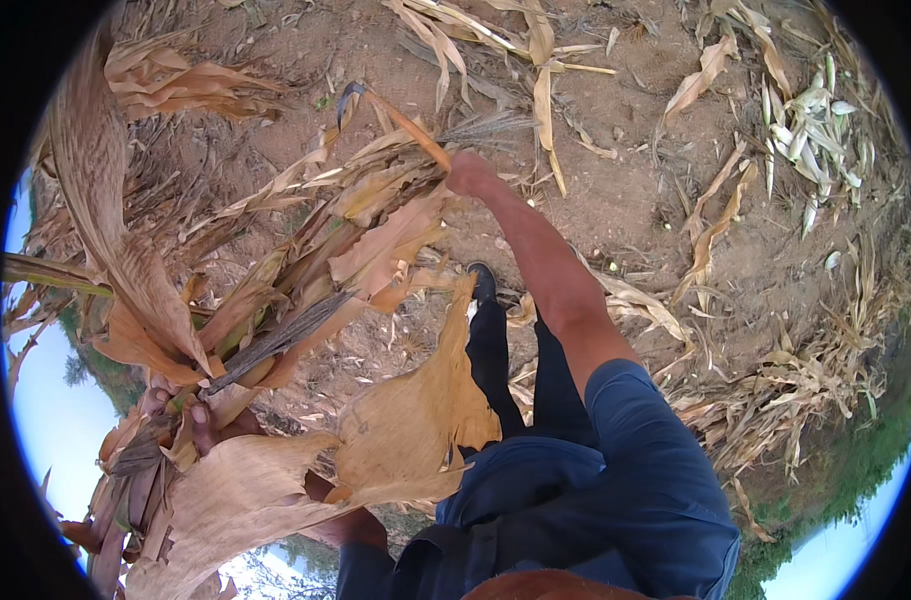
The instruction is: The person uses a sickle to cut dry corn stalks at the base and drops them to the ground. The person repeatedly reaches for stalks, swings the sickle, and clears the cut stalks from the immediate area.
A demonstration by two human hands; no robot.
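Observation:
My left hand (211,427) grips a bundle of dry corn stalks (238,330) at the lower left, its thumb across them. Broad withered leaves (253,487) hang over that forearm and hide part of it. Out ahead, my right hand (470,174) is closed around the wooden handle of a sickle (406,124). The dark curved blade (344,101) points away to the upper left, beyond the tasselled ends of the stalks. Whether the blade touches any stalk I cannot tell.
Bare brown soil (613,97) strewn with dry leaves spreads around me. Pale corn husks (808,142) lie in a heap at the upper right. Cut stalks (785,390) are piled at the right, and more dry leaves (177,79) lie at the upper left. My shoe (483,281) is below the sickle.

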